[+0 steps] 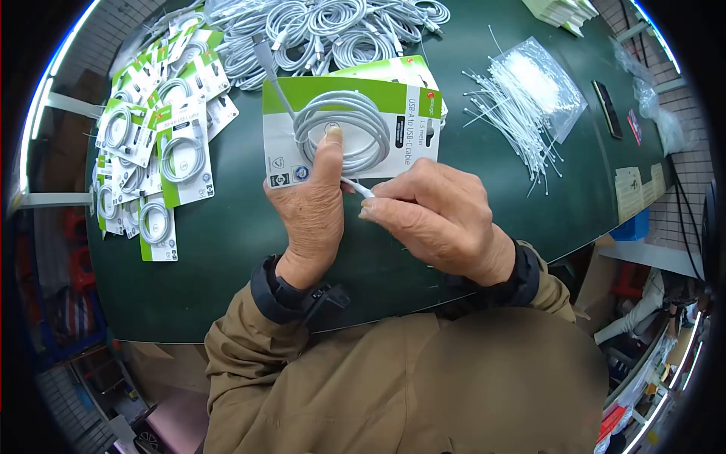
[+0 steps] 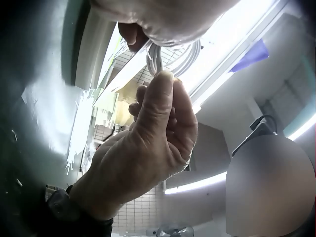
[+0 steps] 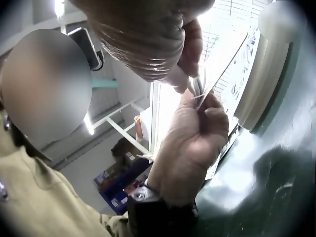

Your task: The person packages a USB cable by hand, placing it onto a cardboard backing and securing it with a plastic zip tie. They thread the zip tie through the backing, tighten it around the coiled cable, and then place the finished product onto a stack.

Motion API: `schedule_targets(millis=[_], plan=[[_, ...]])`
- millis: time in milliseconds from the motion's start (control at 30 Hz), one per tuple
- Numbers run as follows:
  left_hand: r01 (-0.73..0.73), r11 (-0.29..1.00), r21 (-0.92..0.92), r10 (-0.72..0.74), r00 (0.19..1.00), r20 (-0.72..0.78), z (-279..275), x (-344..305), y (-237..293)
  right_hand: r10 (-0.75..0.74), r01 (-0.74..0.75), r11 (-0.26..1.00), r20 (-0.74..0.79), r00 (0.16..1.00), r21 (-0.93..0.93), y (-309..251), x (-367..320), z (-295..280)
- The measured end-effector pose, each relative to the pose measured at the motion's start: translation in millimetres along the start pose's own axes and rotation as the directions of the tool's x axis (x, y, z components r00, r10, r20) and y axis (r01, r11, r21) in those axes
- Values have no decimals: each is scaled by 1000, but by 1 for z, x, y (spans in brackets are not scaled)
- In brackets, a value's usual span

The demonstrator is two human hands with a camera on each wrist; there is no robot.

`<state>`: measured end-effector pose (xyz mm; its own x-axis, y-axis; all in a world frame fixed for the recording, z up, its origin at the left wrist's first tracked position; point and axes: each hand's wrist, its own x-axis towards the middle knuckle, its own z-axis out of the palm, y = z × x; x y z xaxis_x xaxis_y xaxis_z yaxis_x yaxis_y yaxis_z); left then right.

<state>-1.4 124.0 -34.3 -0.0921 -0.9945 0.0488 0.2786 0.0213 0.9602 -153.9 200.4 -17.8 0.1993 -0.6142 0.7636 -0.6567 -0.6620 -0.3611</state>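
My left hand (image 1: 312, 208) grips a green-and-white cable package card (image 1: 302, 89), its thumb lying over a coiled white USB cable (image 1: 378, 136) on the card's front. Printing on the card reads USB-A to USB-C cable. At the upper left, the cable's USB-A plug (image 1: 262, 53) sticks out past the card. Just below the card's lower edge, my right hand (image 1: 442, 216) pinches the cable's white end (image 1: 360, 189) between thumb and forefinger. In the left wrist view, the right hand (image 2: 148, 128) shows thumb and forefinger together under the coil (image 2: 185, 61).
Directly behind the held card lies another card (image 1: 412, 69). A heap of coiled cables (image 1: 325, 34) sits at the back, and packaged cables (image 1: 181, 151) pile up on the left. Cable ties (image 1: 514, 113) spill from a plastic bag on the right, beside a dark phone-like object (image 1: 606, 110).
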Motion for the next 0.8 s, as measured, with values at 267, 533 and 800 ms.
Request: schedule_targets(millis=[267, 533, 800], plan=[[115, 993, 29, -116, 991, 65, 1, 2, 0, 434, -437, 886, 51, 899, 155, 19, 1, -1], [138, 990, 30, -140, 987, 77, 3, 1, -2, 223, -229, 958, -56, 973, -174, 22, 2, -3], [95, 995, 7, -95, 992, 88, 1, 0, -5, 81, -80, 987, -1, 997, -143, 13, -2, 12]])
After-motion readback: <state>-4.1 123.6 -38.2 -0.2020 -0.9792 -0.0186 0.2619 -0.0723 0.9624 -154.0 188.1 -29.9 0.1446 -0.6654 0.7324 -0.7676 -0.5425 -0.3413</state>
